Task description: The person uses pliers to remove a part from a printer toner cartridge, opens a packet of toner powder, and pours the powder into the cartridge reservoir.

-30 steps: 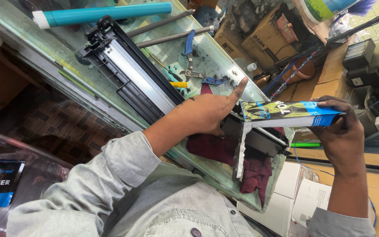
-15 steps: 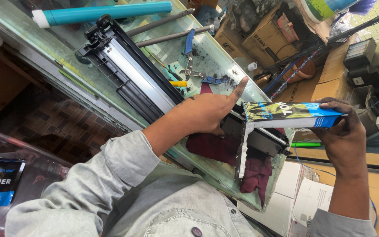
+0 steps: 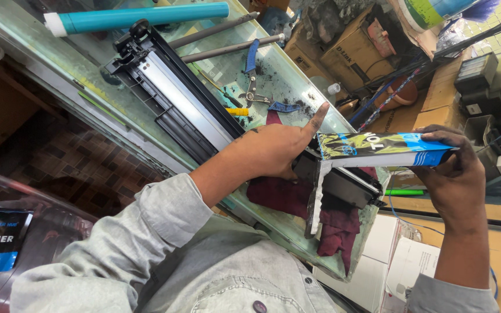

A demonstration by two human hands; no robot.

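Toner bottle point(image 3: 381, 149), a long one with a blue, black and yellow label, lies almost level in the air over the right end of the black toner cartridge point(image 3: 187, 110). The right hand point(image 3: 456, 177) grips the bottle at its blue end, with the fingers wrapped around it. The left hand point(image 3: 276, 152) is at the other end of the bottle, closed around the part of the cartridge below the bottle mouth, and its index finger points straight up; I cannot see exactly what the palm presses.

The cartridge lies diagonally on the glass table point(image 3: 297, 87), and its long silver strip faces up. Under its right end there is a dark red cloth point(image 3: 331, 223). Behind the cartridge lie a teal drum roller point(image 3: 140, 17), two grey metal rods point(image 3: 227, 40) and pliers with blue handles point(image 3: 252, 75), with black powder spilled near them. Cardboard boxes point(image 3: 349, 49) stand beyond the table.
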